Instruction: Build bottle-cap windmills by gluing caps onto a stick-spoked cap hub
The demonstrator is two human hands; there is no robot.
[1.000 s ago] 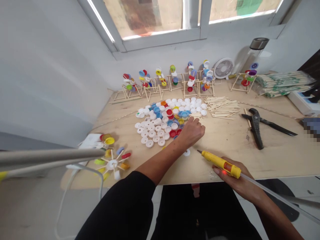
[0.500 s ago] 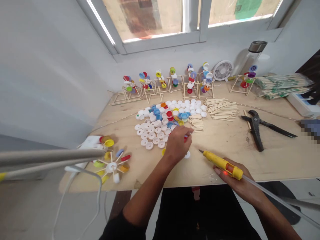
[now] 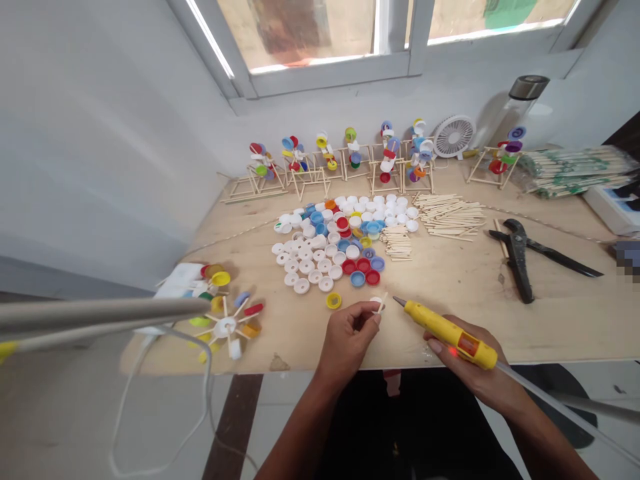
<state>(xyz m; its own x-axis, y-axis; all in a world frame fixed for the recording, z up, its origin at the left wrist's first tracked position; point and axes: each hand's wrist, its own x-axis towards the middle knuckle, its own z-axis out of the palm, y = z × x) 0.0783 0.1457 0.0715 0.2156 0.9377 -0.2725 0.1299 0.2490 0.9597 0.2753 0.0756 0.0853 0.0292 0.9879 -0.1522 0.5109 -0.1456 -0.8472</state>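
My left hand (image 3: 351, 333) pinches a short wooden stick (image 3: 383, 301) between thumb and fingertips, its free end pointing up. Just behind those fingertips a white bottle cap (image 3: 375, 302) is partly hidden; whether they touch it I cannot tell. My right hand (image 3: 467, 353) is wrapped round a yellow hot glue gun (image 3: 440, 325) with a red light on, and a long clear glue stick (image 3: 550, 393) runs out of its rear. The gun's dark nozzle points left, close to the wooden stick. On the table nearby lie a yellow cap (image 3: 333, 301) and many loose white and coloured caps (image 3: 326, 284).
Two piles of short sticks (image 3: 397, 243) lie beside the caps. Black pliers (image 3: 520, 263) rest at right. A stick-and-cap wheel (image 3: 225, 327) lies at left near a white cable (image 3: 207, 393). Stick frames with cap wheels (image 3: 388, 153) and a small fan (image 3: 454, 137) line the wall.
My left hand has drawn back from over the caps toward the table's front edge, uncovering red and blue caps. My right hand keeps the glue gun in nearly the same place.
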